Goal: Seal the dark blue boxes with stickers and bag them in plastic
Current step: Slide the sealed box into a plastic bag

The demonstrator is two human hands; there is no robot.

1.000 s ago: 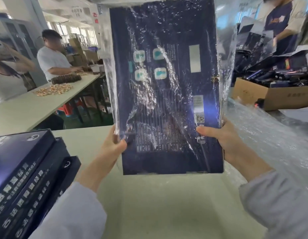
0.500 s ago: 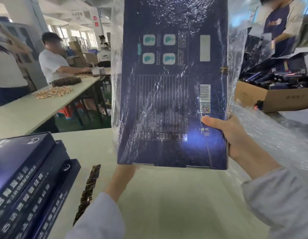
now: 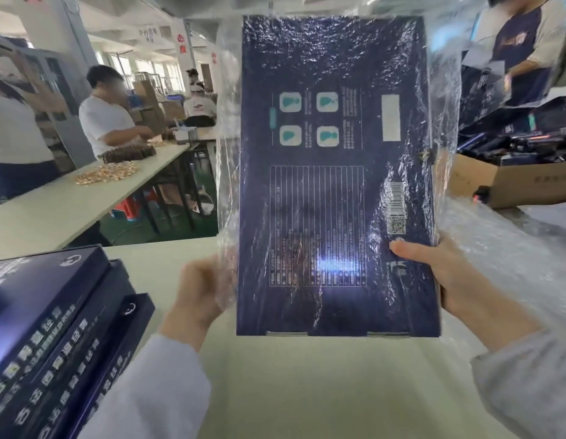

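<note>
There are four boxes: one box (image 3: 335, 185) held up inside the one bag (image 3: 226, 153), and three stacked boxes (image 3: 44, 296) at the left. Two hands are in view, a left hand (image 3: 199, 289) and a right hand (image 3: 433, 274). The raised box bears four teal icons (image 3: 290, 102), one white patch (image 3: 391, 118), one barcode (image 3: 395, 194) and one QR code (image 3: 396, 224). Around it are two worktops, a near worktop (image 3: 307, 391) and a far worktop (image 3: 53, 210), one carton (image 3: 513, 182), one heap (image 3: 107, 174) of gold pieces and four other people (image 3: 107, 122).

Head view: worn on the head, over the near edge of the table (image 3: 307, 391).
Facing: forward, slightly down.
Nearness: close; the raised dark blue box (image 3: 332, 191) fills the centre.
</note>
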